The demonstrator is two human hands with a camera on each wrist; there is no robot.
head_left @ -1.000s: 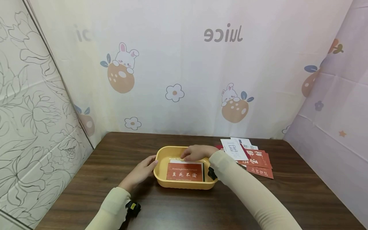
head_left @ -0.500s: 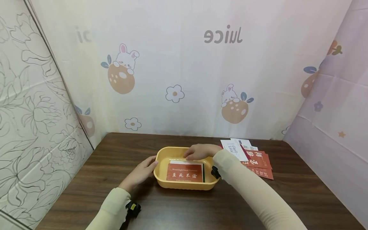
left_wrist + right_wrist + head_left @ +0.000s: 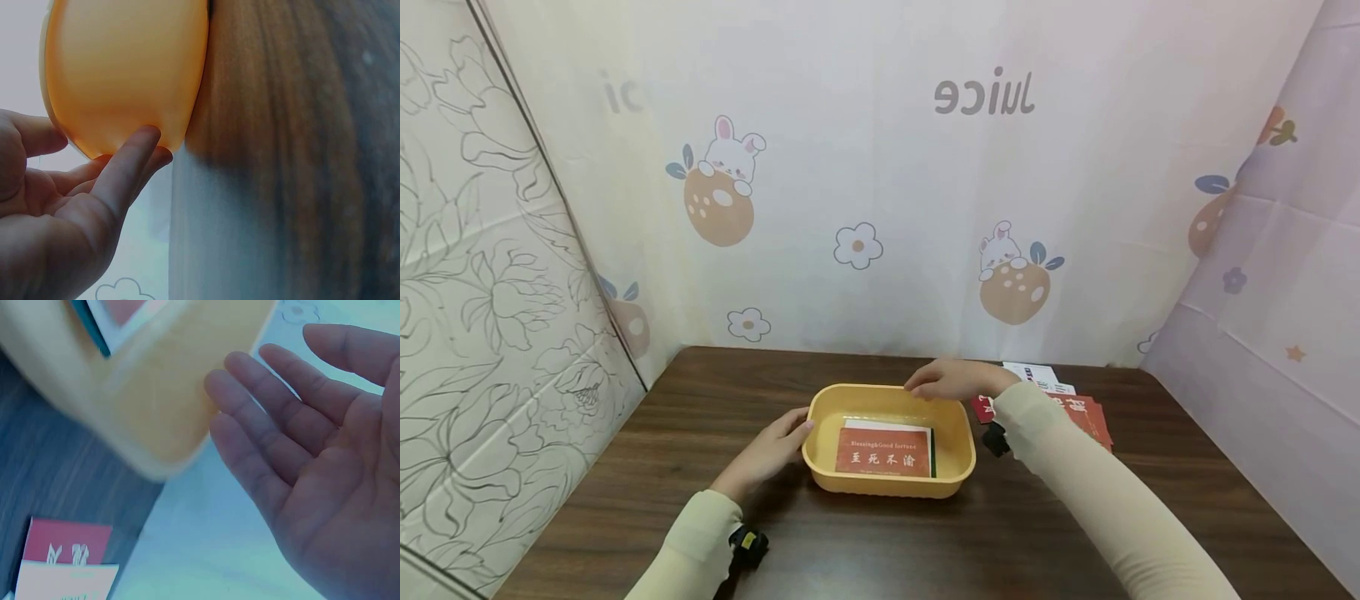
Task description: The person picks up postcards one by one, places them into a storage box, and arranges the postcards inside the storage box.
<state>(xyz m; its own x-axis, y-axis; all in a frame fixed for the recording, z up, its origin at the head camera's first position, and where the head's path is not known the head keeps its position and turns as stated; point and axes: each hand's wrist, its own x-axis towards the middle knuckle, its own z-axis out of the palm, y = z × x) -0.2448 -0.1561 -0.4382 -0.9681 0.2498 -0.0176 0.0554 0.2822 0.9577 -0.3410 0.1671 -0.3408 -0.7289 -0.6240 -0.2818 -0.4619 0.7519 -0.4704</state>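
A yellow plastic basin sits on the table, a red card with white lettering lying inside it over other cards. My left hand holds the basin's left end. In the left wrist view its thumb is at the rim and its fingers lie against the outer wall. Above the basin's far right corner is my right hand, holding nothing. The right wrist view shows its palm and spread, slightly bent fingers. Right of the basin, a pile of red and white cards is partly hidden by the right forearm.
The dark wood table runs back to a patterned curtain, with further curtains on the left and right sides. A black wrist camera is strapped to the left wrist, another to the right.
My right hand has risen out of the basin and moved right, toward the card pile. My left hand, the basin and the cards in it look unmoved.
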